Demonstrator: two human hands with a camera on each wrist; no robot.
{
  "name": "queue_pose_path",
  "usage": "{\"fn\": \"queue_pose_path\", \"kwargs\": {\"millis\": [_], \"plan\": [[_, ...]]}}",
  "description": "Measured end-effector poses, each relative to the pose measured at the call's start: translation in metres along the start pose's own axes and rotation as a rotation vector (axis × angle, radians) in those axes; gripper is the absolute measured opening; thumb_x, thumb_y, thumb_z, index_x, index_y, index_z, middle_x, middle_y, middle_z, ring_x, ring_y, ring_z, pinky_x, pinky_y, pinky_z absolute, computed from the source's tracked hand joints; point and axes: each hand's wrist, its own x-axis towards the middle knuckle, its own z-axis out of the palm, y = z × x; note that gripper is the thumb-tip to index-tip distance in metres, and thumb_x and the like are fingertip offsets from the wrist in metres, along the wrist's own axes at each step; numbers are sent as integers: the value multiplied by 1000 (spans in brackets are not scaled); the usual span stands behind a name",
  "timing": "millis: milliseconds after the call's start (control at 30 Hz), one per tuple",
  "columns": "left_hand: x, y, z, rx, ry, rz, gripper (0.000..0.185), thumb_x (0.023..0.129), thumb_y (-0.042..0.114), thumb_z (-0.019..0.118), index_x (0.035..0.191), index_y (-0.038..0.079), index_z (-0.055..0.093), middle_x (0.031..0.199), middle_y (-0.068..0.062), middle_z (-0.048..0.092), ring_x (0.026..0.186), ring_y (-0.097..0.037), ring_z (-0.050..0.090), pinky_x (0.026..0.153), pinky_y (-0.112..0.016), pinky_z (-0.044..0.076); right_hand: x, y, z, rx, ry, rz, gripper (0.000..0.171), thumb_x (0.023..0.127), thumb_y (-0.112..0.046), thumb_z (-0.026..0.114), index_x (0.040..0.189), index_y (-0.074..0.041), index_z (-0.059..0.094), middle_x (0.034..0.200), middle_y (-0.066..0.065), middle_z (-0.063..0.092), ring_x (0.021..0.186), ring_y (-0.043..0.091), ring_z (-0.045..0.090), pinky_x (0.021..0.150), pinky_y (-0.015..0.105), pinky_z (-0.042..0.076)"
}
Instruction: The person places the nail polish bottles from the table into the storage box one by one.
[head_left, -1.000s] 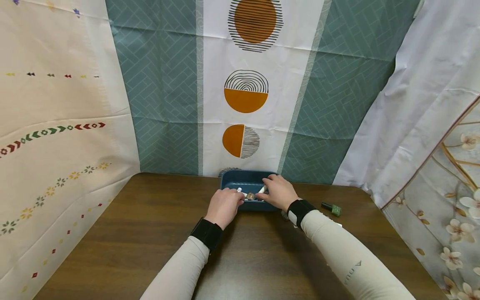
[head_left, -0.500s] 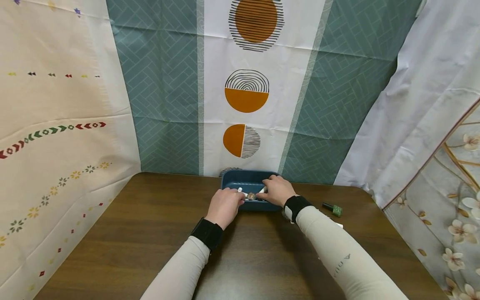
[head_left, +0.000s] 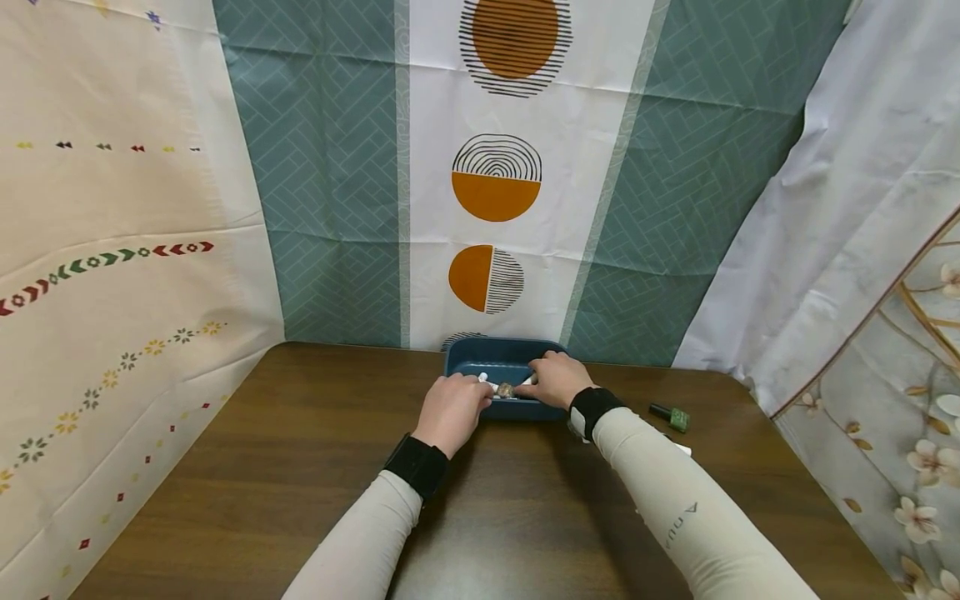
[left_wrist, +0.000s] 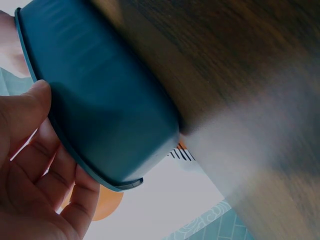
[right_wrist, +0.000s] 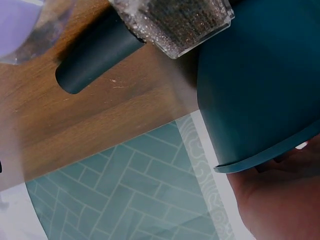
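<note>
– Where's the blue tub (head_left: 510,410)?
– On the table (head_left: 300,458), near the back edge.
– And the hands?
– The left hand (head_left: 452,407) pinches its near side; the right hand (head_left: 558,380) reaches in, whether gripping I can't tell.

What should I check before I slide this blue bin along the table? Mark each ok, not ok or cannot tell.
1. Blue bin upright on the table: ok.
2. Left hand touching the bin: ok, at its near side.
3. Right hand gripping firmly: cannot tell; its fingers are partly hidden.
4. Right side clear: not ok; a silver glitter nail polish bottle sits close by the bin.
5. Green nail polish bottle apart from the bin: ok, farther right.
</note>
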Motion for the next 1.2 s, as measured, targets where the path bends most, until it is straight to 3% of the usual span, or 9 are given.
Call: {"fn": "queue_pose_path", "kwargs": {"millis": [333,567,733,967,1200], "plan": [[1,0,0,-3,-1,-1,10,104,22,80,109,16,87,93,-1,78,86,-24,67,82,-41,55,3,0,-2,-4,-31,9,63,103,-57,74,137,-4,75,129,19,71,116,36,66,103,52,57],[1,-1,0,-2,4,3,10,104,22,80,108,16,87,92,-1,78,84,-23,67,80,-40,54,3,-1,0,3,-37,15,62,104,-54,74,141,-4,73,135,21,70,124,39,65,108,55,54],[1,-1,1,-5,-1,2,11,104,23,80,109,16,87,93,-1,78,85,-23,67,80,-40,55,1,-2,0,4,-31,0,56,105,-51,74,136,-4,75,130,19,72,122,39,66,108,54,54],[1,-1,1,-7,3,2,10,104,22,80,108,15,87,93,-2,78,86,-24,69,82,-42,56,-4,-3,-1,10,13,-27,48,105,-45,76,128,-3,78,124,17,72,118,37,67,105,53,55],[0,-1,1,1,21,11,9,104,21,81,107,15,87,94,-2,79,85,-24,69,82,-42,56,-5,-2,2,-20,108,-77,51,107,-42,74,138,-1,74,137,18,71,130,37,63,113,50,51]]}}
